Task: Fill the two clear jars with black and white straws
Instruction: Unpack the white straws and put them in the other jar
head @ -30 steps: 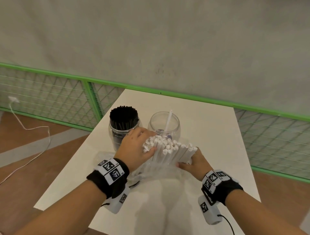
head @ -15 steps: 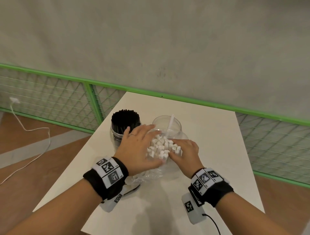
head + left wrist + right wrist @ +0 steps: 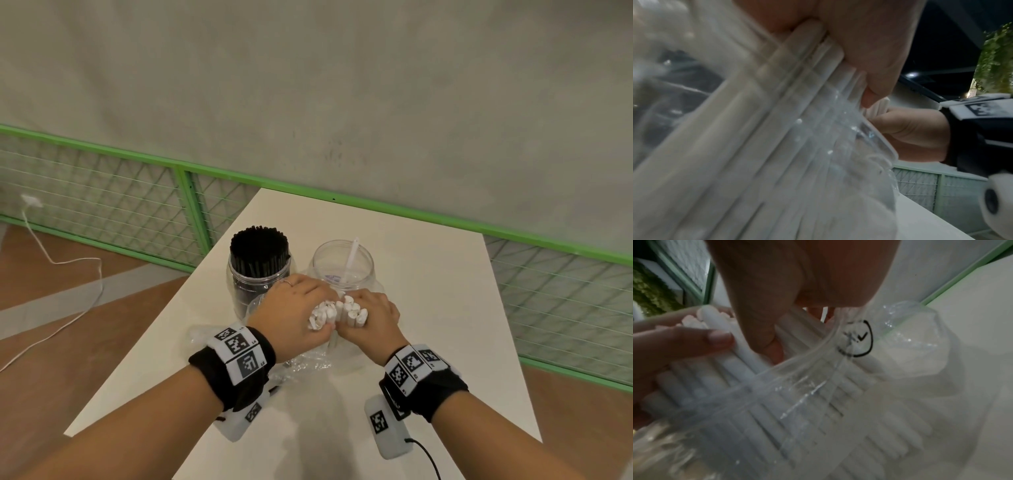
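Two clear jars stand on the white table (image 3: 435, 308). The left jar (image 3: 255, 291) is packed with black straws (image 3: 259, 251). The right jar (image 3: 342, 263) holds a single white straw (image 3: 351, 258). In front of the jars, my left hand (image 3: 294, 315) and right hand (image 3: 373, 318) grip a bundle of white straws (image 3: 337, 312) from both sides, ends up. In the right wrist view the white straws (image 3: 777, 394) run down into a clear plastic bag (image 3: 910, 344), and my right thumb (image 3: 758, 324) presses them. The left wrist view shows my left fingers (image 3: 865, 53) curled over the straws (image 3: 797, 113).
The crumpled clear bag (image 3: 308, 363) lies on the table under my hands. A green mesh fence (image 3: 102, 205) runs behind and beside the table. A white cable (image 3: 51, 260) lies on the floor at the left. The table's edges are close on both sides.
The fanned-out white straws have been squeezed into a tight bundle. My right hand moved left to meet the left hand, and both now sit closer to the jars.
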{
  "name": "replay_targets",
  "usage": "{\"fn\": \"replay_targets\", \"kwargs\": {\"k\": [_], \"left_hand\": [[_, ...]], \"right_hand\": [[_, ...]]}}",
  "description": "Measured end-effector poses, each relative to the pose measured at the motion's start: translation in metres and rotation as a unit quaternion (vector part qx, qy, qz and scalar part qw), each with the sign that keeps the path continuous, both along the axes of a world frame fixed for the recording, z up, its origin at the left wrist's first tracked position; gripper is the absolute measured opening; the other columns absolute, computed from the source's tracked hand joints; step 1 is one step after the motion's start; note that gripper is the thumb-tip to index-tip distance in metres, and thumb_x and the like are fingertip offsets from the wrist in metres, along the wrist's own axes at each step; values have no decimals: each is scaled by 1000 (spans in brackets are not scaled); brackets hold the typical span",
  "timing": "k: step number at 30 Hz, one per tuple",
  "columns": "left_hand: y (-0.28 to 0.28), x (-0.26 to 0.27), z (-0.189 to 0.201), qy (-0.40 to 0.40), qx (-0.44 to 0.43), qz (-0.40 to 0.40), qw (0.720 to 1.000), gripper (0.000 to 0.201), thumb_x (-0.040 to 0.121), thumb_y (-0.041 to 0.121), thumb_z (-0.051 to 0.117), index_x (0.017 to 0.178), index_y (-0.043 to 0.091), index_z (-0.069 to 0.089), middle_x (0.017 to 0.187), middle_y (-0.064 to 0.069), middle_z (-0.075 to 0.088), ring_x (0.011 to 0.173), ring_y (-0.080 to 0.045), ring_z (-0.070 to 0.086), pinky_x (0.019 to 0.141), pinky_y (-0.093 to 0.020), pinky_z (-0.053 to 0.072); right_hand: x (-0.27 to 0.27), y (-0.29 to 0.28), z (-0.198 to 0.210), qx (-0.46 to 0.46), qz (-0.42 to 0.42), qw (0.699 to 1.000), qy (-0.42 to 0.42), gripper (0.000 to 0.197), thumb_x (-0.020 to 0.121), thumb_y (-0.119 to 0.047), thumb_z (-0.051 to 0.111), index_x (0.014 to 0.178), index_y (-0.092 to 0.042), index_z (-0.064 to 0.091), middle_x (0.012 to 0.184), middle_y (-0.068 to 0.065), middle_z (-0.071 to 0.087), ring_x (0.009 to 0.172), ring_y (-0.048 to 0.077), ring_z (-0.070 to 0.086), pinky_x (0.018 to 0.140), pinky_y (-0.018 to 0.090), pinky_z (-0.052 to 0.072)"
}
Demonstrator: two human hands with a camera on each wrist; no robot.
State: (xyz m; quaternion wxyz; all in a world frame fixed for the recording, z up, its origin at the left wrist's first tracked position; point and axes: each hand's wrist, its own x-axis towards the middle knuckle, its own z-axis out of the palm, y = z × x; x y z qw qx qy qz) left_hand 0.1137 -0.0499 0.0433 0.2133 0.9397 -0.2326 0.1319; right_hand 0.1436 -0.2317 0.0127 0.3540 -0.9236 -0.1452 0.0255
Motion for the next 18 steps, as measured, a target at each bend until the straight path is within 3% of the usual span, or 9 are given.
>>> {"fn": "replay_targets", "kwargs": {"k": [2, 5, 7, 9, 10, 12, 14, 16, 18], "left_hand": [[2, -2, 1, -5, -22, 1, 1000, 33, 79, 42, 52, 105, 25, 63, 106, 10, 65, 99, -17, 55, 90, -33, 45], [4, -1, 1, 5, -37, 3, 999, 32, 81, 42, 48, 103, 26, 64, 105, 11, 66, 99, -16, 55, 91, -32, 44], [6, 2, 0, 17, -31, 7, 999, 31, 80, 41, 49, 104, 27, 63, 105, 12, 65, 101, -15, 55, 92, -35, 44], [8, 5, -1, 26, -26, 10, 999, 30, 80, 41, 51, 106, 29, 62, 107, 13, 64, 102, -14, 54, 94, -35, 43], [9, 5, -1, 29, -26, 11, 999, 30, 80, 41, 52, 106, 29, 62, 107, 14, 64, 103, -13, 54, 94, -35, 43], [11, 6, -1, 35, -28, 11, 999, 31, 80, 42, 52, 107, 30, 62, 108, 14, 64, 104, -13, 53, 96, -32, 41], [13, 6, 0, 41, -27, 12, 999, 33, 80, 44, 51, 108, 31, 62, 109, 14, 63, 106, -12, 53, 97, -29, 40], [15, 7, 0, 44, -24, 13, 999, 34, 81, 45, 50, 109, 31, 62, 110, 13, 63, 106, -12, 53, 97, -28, 39], [17, 8, 0, 49, -23, 13, 998, 34, 81, 46, 49, 109, 31, 62, 110, 14, 63, 106, -12, 53, 97, -30, 40]], "right_hand": [[-1, -3, 1, 26, -12, 1000, -10, 63, 51, -64, 45, 102, -32, 64, 99, -22, 54, 113, 9, 39, 105, 37, 20], [-4, -5, 8, 100, -36, 994, -13, 40, 54, -58, 46, 85, -36, 61, 89, -22, 56, 108, 7, 43, 110, 42, 18], [-8, -5, 19, 157, -41, 987, -5, 26, 63, -53, 49, 82, -38, 59, 86, -19, 60, 104, 4, 50, 114, 45, 13], [-10, -5, 32, 203, -47, 978, -6, 5, 77, -35, 58, 81, -34, 60, 83, -20, 64, 96, -5, 55, 115, 50, 18], [-11, -7, 40, 236, -58, 970, -1, 7, 80, -25, 61, 81, -32, 62, 84, -23, 66, 93, -7, 57, 112, 50, 26], [-11, -13, 61, 302, -68, 951, -8, 6, 80, -15, 63, 83, -18, 66, 85, -14, 70, 89, 6, 64, 94, 45, 46], [-7, -20, 91, 351, -60, 934, -37, 7, 79, -11, 60, 75, -13, 65, 78, -1, 70, 83, 22, 68, 79, 38, 50], [3, -27, 123, 396, -54, 914, -69, 18, 80, -11, 57, 68, -21, 66, 72, 3, 68, 80, 30, 68, 78, 41, 53], [17, -34, 148, 468, -52, 877, -93, 23, 82, -8, 56, 70, -25, 65, 69, 1, 66, 74, 29, 66, 82, 45, 54]]}}
